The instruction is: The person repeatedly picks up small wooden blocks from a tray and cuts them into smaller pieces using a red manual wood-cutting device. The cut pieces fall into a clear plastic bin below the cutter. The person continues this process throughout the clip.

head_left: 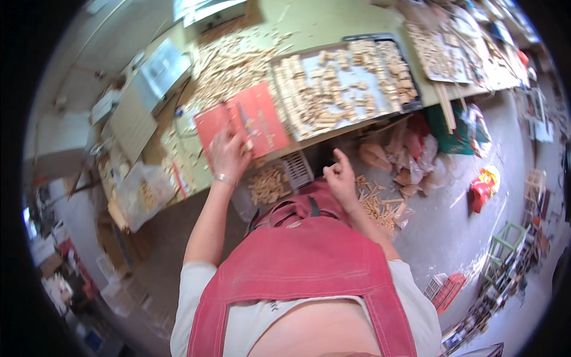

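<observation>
Left hand (229, 156) pinching a small wooden block (247, 145) on the red board (241, 122), right hand (341, 175) loosely curled, empty, below board's right corner; light, stiff, probably best gripped across its sides.

Red mat (262, 119) on pale green counter (321, 24). Pale tan wood blocks (333, 89) on a light grey tray (410, 83) with dark rim. White basket (297, 169) of tan wood pieces. Red apron (309, 268) over white shirt (196, 285). Silver bracelet (226, 178) on left hand (229, 154). Grey floor (452, 226), red-yellow bag (485, 187).
</observation>
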A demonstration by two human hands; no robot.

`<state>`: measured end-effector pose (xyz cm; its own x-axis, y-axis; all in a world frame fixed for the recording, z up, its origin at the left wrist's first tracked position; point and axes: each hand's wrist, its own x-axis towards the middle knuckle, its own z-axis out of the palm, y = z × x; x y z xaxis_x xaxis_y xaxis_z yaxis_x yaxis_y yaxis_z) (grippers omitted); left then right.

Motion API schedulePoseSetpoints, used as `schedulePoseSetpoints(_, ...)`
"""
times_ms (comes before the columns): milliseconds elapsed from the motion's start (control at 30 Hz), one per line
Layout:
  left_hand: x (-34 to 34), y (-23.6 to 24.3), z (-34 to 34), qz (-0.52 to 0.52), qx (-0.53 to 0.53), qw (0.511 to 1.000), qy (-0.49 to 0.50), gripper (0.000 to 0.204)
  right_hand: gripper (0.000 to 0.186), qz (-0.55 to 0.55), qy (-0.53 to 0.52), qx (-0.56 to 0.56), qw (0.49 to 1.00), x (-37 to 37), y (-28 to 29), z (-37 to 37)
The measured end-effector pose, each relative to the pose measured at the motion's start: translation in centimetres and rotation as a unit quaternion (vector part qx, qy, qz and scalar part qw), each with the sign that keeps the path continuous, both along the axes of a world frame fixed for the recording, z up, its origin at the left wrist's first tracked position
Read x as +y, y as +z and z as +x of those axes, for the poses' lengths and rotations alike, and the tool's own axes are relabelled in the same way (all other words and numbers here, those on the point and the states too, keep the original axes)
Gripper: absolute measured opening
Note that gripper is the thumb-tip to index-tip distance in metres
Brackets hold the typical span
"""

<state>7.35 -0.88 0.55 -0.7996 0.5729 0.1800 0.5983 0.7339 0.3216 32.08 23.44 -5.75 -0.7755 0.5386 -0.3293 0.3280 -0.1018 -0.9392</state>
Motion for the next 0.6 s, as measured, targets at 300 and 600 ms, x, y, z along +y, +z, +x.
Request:
schedulePoseSetpoints(300, -2.6, 1.6, 11.3, -0.022, -0.017, 1.000, -0.004, 0.029, 0.065, 0.052, -0.020, -0.022, 0.998, 5.3, -0.3, 1.7)
schedulePoseSetpoints(600, -5.5, -6.3, 16.8, -0.091, -0.102, 0.983, 0.120, 0.045, 0.056, 0.040, -0.003, -0.006, 0.999, 13.6, -1.7, 1.7)
